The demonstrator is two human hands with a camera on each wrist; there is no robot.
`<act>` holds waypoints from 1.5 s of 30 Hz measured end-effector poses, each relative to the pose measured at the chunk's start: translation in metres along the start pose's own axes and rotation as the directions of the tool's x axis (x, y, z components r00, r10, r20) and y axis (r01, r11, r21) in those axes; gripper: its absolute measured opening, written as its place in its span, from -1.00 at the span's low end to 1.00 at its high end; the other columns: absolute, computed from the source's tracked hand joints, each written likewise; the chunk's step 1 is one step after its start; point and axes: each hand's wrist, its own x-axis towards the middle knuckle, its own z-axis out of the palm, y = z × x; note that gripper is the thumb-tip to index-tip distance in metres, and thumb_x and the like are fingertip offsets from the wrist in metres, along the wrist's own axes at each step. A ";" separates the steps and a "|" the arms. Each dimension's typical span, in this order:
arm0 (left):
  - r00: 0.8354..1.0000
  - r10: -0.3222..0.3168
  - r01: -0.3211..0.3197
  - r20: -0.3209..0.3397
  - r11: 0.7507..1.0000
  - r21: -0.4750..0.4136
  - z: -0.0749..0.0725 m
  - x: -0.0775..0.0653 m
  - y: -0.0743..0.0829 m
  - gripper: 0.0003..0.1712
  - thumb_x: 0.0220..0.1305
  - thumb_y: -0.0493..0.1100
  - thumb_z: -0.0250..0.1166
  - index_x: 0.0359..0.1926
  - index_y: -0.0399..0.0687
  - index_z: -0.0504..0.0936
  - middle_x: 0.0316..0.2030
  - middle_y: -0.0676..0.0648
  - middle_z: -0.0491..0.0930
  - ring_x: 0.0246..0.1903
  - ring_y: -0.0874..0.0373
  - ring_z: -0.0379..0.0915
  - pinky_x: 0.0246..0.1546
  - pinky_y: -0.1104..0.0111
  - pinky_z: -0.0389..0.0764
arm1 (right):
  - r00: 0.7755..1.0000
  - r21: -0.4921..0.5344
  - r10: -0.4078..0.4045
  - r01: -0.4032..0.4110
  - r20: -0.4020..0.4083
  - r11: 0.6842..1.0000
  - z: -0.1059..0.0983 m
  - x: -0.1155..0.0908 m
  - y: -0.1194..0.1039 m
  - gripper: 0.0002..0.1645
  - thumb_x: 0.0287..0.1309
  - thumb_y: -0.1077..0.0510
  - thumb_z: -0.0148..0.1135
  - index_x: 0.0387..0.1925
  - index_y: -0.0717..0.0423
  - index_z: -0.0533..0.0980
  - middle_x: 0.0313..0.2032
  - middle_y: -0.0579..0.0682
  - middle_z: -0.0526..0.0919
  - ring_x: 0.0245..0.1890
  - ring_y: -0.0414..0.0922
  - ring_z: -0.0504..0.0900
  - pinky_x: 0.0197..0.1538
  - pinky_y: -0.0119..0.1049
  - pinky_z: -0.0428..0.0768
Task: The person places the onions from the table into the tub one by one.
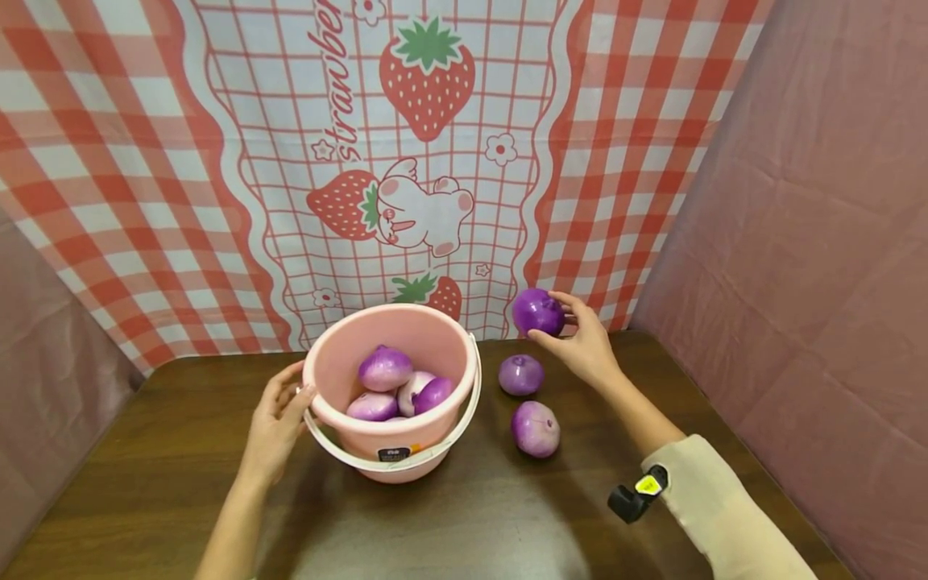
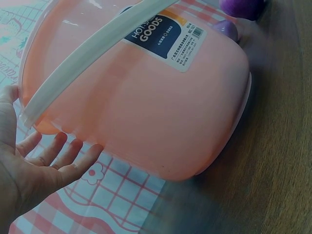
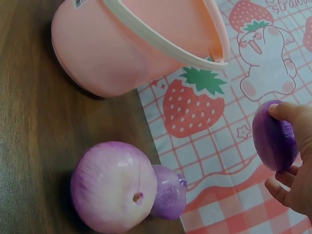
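A pink bucket (image 1: pixel 395 447) with a white handle (image 1: pixel 416 463) stands on the table, several purple onions (image 1: pixel 386 368) inside it. My left hand (image 1: pixel 274 427) holds the bucket's left side, thumb at the rim by the handle's end and fingertips against the outer wall, as the left wrist view shows. To the right of the bucket, my right hand (image 1: pixel 583 346) grips a dark purple onion (image 1: pixel 536 312) between thumb and fingers, raised above the tabletop. Below it lie a small purple onion (image 1: pixel 520 375) and a paler purple onion (image 1: pixel 536 429).
Behind the dark wooden table (image 1: pixel 464 524) hangs a red and white strawberry-print cloth (image 1: pixel 428 193). A pink cloth (image 1: pixel 783 242) hangs along the right side, another at the left. The right sleeve (image 1: pixel 714 499) carries a black strap with a yellow tag.
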 end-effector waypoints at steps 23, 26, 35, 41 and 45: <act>1.000 -0.005 0.005 0.001 1.000 0.016 0.000 -0.001 0.000 -0.62 0.36 -0.27 0.04 0.16 0.10 0.33 -0.28 0.17 0.53 -0.33 0.41 0.51 -0.37 0.48 0.63 | 0.997 0.043 -0.053 0.051 0.057 0.998 0.006 -0.007 -0.029 -0.16 -0.11 -0.04 0.46 0.25 -0.08 0.32 0.14 0.16 0.40 0.08 0.09 0.48 -0.03 -0.08 0.61; 1.000 -0.002 0.002 0.002 1.000 0.018 0.000 -0.001 0.000 -0.62 0.36 -0.27 0.04 0.16 0.10 0.33 -0.27 0.17 0.53 -0.33 0.42 0.51 -0.37 0.49 0.63 | 0.996 0.039 -0.062 0.060 0.060 0.997 0.006 -0.007 -0.032 -0.16 -0.11 -0.05 0.46 0.25 -0.11 0.32 0.14 0.14 0.41 0.08 0.07 0.47 -0.04 -0.09 0.60; 1.000 0.016 -0.016 0.002 1.000 0.001 0.000 -0.001 -0.002 -0.62 0.36 -0.30 0.04 0.15 0.11 0.35 -0.32 0.15 0.53 -0.36 0.41 0.52 -0.39 0.47 0.63 | 0.992 0.037 -0.102 0.099 0.072 0.994 0.007 -0.008 -0.042 -0.16 -0.10 -0.03 0.46 0.25 -0.10 0.32 0.12 0.13 0.42 0.10 0.04 0.44 -0.01 -0.10 0.53; 1.000 0.010 -0.010 0.002 1.000 0.004 0.000 -0.001 -0.002 -0.62 0.36 -0.29 0.04 0.15 0.10 0.34 -0.31 0.14 0.53 -0.35 0.41 0.51 -0.39 0.47 0.63 | 0.989 0.079 -0.118 0.110 0.093 0.991 0.010 -0.008 -0.049 -0.17 -0.10 0.00 0.47 0.25 -0.08 0.32 0.10 0.14 0.43 0.06 0.03 0.47 -0.06 -0.12 0.59; 1.000 0.004 -0.004 -0.001 1.000 0.010 0.000 -0.001 -0.001 -0.61 0.36 -0.29 0.04 0.16 0.07 0.33 -0.31 0.15 0.53 -0.34 0.41 0.51 -0.38 0.48 0.63 | 0.986 0.098 -0.132 0.122 0.102 0.988 0.013 -0.009 -0.056 -0.17 -0.11 0.03 0.47 0.24 -0.06 0.34 0.11 0.13 0.43 0.07 0.01 0.46 -0.03 -0.13 0.60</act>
